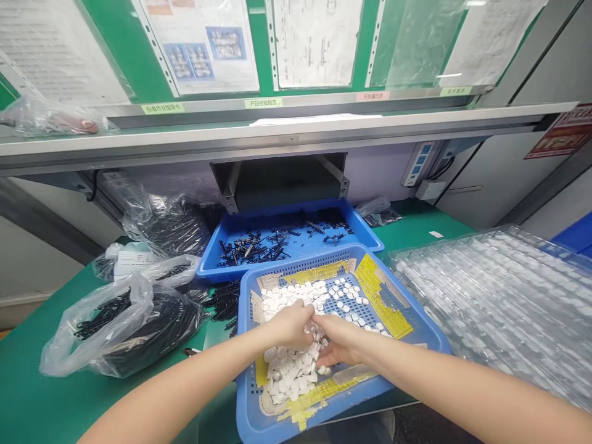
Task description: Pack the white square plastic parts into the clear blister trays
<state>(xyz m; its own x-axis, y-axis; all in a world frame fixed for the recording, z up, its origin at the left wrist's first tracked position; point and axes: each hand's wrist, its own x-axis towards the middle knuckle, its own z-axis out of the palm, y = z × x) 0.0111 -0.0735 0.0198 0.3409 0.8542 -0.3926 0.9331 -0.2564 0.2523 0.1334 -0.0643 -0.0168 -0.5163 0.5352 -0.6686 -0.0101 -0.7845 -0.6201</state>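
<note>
Currently, small white hexagonal pieces [287,376] are gathered between the left hand [289,325] and the right hand [340,340], both grasping a bunch — work is held low over the blue perforated basket [244,320], where the remaining pieces lie, so that spillage is contained.

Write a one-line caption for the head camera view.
Left hand and right hand reach into small white pieces in a blue tray, beside another blue tray of black parts.
</note>
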